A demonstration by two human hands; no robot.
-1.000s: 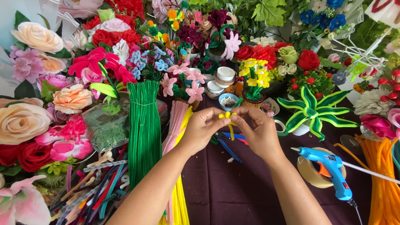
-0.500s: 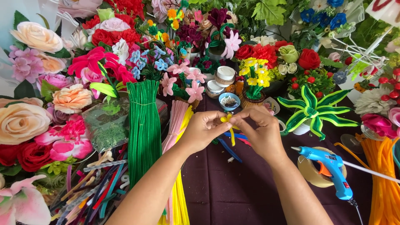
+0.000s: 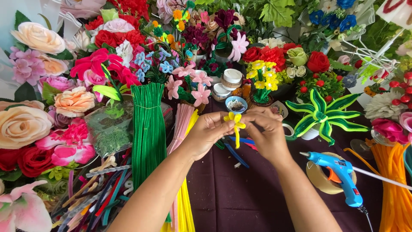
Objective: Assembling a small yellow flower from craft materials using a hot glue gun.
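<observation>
Pinching a small yellow pipe-cleaner flower (image 3: pixel 234 121) between both hands above the dark worktop (image 3: pixel 240 193), we note left hand (image 3: pixel 206 133) fingers closed on its petals and right hand (image 3: pixel 268 133) fingers pressed on its side, steadying it for shaping.

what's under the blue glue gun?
The blue glue gun stands on a roll of tan tape lying flat on the dark purple tablecloth. Only the roll's left part and rim show; the gun covers the rest, so what its core holds cannot be seen.
</observation>
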